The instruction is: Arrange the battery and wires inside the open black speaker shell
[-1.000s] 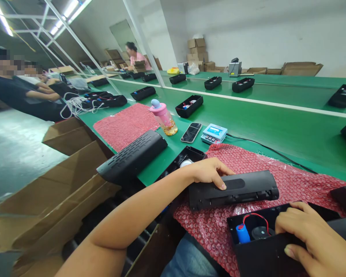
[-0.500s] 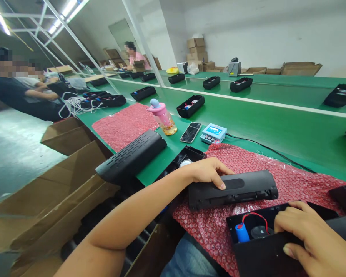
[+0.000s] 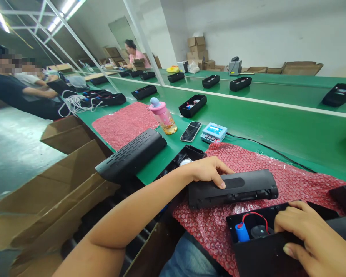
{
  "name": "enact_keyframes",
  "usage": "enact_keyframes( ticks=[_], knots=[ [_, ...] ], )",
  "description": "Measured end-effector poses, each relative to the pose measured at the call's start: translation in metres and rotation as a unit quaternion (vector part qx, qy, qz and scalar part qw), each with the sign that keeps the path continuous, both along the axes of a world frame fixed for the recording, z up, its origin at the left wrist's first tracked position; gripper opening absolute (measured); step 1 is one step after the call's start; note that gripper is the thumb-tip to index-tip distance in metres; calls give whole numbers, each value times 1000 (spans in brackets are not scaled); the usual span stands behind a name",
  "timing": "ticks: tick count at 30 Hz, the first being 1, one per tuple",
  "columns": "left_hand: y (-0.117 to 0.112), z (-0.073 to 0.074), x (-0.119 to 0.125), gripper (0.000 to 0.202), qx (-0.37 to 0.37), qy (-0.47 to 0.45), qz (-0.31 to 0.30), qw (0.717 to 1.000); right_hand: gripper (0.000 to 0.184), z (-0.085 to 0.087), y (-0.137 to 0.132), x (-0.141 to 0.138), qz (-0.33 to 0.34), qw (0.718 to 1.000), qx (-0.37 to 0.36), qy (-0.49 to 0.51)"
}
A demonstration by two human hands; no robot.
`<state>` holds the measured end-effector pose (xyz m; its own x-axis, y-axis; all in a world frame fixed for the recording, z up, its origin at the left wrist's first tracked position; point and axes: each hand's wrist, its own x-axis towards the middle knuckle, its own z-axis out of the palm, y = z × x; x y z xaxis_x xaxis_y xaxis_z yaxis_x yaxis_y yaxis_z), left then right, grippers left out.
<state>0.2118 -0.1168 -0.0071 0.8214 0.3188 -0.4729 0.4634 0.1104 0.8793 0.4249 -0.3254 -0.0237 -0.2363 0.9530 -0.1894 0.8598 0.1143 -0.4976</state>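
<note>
My left hand (image 3: 209,171) rests on the left end of a long black cover piece (image 3: 242,188), fingers curled over its top; the piece lies flat on red bubble wrap (image 3: 291,175). My right hand (image 3: 311,238) grips the near rim of an open black housing (image 3: 262,250) at the bottom right. Inside that housing sit a blue battery cell (image 3: 242,232), a red wire loop and a round black speaker part (image 3: 258,231). Another open black housing (image 3: 187,154) lies just behind my left wrist.
A black grille cover (image 3: 131,154), a pink bottle (image 3: 163,115), a phone (image 3: 191,131) and a small blue tester (image 3: 214,132) stand on the green bench. Black housings ride the green conveyor (image 3: 276,115). Cardboard boxes (image 3: 60,181) stand left. Other people sit farther up the line.
My hands stay where they were. The black housings on the conveyor have drifted to the right.
</note>
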Motion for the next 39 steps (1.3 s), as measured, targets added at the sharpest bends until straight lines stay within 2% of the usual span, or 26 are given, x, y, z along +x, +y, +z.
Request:
enact_keyframes(
  ticks=[15, 22, 25, 30, 33, 39],
  knots=[
    [0, 0, -1, 52, 13, 5, -3, 1000, 21, 8, 0, -5, -14, 1000, -22, -13],
    [1, 0, 0, 50, 13, 1, 0, 1000, 20, 10, -2, -1, 1, 1000, 16, -19],
    [0, -1, 0, 49, 8, -4, 4, 1000, 29, 5, -11, 11, 43, 998, 51, -21],
    [0, -4, -1, 51, 0, -16, -4, 1000, 64, -18, -22, 26, 110, 984, 128, -58],
    [0, -3, -1, 52, 0, -22, -11, 1000, 67, -23, -21, 26, 100, 983, 136, -75],
    [-1, -1, 0, 53, -3, -20, -16, 1000, 62, -13, -15, 19, 85, 988, 108, -73]
  ],
)
